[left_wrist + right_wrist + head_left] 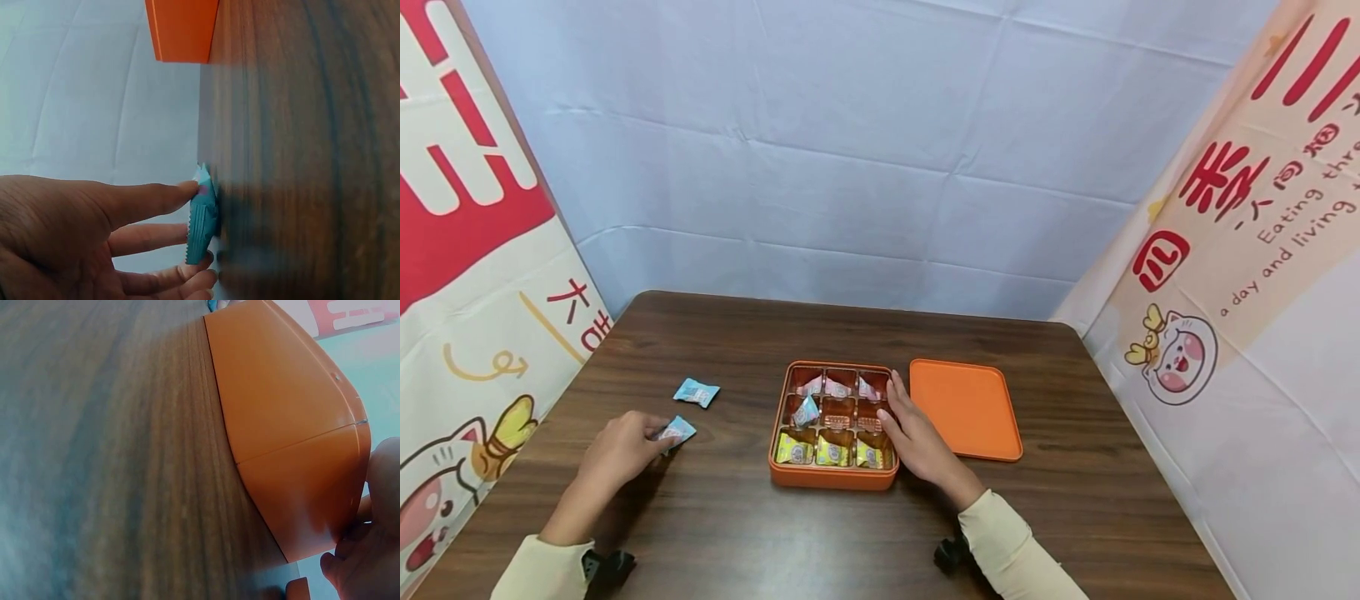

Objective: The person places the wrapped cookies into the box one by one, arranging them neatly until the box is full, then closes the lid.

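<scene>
My left hand (625, 450) pinches a blue wrapped candy (677, 431) between thumb and fingers, at the tabletop; in the left wrist view the candy (201, 219) stands on edge. A second blue candy (697, 392) lies just beyond it. My right hand (922, 437) rests along the right side of an orange box (835, 478), fingers fairly straight, thumb over the rim. The box's clear divided insert holds pink candies in the back row, a blue candy (806, 412) at middle left and yellow candies (832, 451) in front. In the right wrist view, fingers touch the box wall (300, 487).
An orange lid (966, 408) lies flat to the right of the box, close to the right hand. The dark wooden table (737, 533) ends at a pale cloth backdrop (850, 167), with printed banners on both sides.
</scene>
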A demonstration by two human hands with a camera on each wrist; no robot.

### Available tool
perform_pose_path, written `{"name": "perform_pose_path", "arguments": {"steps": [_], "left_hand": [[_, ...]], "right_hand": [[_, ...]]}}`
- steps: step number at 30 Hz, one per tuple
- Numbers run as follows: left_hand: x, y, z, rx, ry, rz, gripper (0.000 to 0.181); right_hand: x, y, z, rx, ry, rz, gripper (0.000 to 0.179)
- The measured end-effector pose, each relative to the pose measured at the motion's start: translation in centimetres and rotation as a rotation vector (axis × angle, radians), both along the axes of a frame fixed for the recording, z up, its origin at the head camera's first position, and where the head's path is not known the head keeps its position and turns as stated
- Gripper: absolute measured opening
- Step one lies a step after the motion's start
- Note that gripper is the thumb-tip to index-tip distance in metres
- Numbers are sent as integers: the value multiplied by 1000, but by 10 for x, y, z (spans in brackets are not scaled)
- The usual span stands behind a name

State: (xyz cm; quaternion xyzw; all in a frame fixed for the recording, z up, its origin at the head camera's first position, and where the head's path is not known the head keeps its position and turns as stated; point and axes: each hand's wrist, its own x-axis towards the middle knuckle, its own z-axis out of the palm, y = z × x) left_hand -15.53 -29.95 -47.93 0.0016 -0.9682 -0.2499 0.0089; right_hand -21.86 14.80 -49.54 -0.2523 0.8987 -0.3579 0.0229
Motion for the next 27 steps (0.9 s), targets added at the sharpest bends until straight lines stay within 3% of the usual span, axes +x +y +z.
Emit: {"name": "perform_pose_path", "arguments": {"steps": [8,20,27], "left_hand": [[-5,0,0,24,4,2,30],[-7,2,-4,51,92,-28,26],[-8,1,-4,121,70,-11,25]], "right_hand": [[0,0,-1,-2,0,-2,67],[-2,-1,-2,-4,-4,-3,67],[-1,0,-2,-11,-4,-5,65]]}}
